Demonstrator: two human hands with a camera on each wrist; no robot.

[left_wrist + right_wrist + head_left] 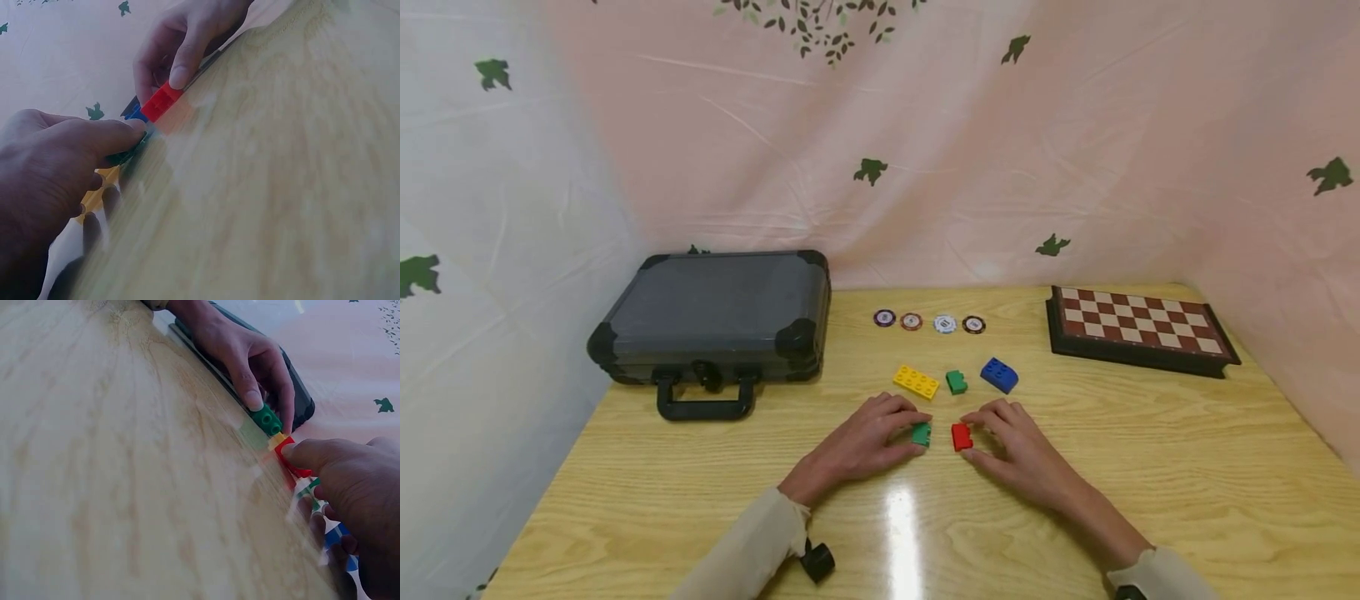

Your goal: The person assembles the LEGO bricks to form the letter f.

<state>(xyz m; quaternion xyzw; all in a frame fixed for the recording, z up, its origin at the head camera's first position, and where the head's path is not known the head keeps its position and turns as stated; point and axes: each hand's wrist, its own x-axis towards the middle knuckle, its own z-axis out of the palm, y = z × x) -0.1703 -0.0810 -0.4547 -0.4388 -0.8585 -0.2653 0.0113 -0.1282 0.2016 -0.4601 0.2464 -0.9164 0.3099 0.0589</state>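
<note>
My left hand pinches a small green brick on the wooden table. A short gap to its right, my right hand pinches a small red brick. Both bricks rest on the table surface and do not touch. The left wrist view shows the red brick under my right thumb, with the green one mostly hidden by my left hand. The right wrist view shows the green brick with its studs and the red brick behind my right thumb.
Just beyond the hands lie a yellow brick, another green brick and a blue brick. Several poker chips sit in a row behind them. A black case stands far left, a chessboard far right.
</note>
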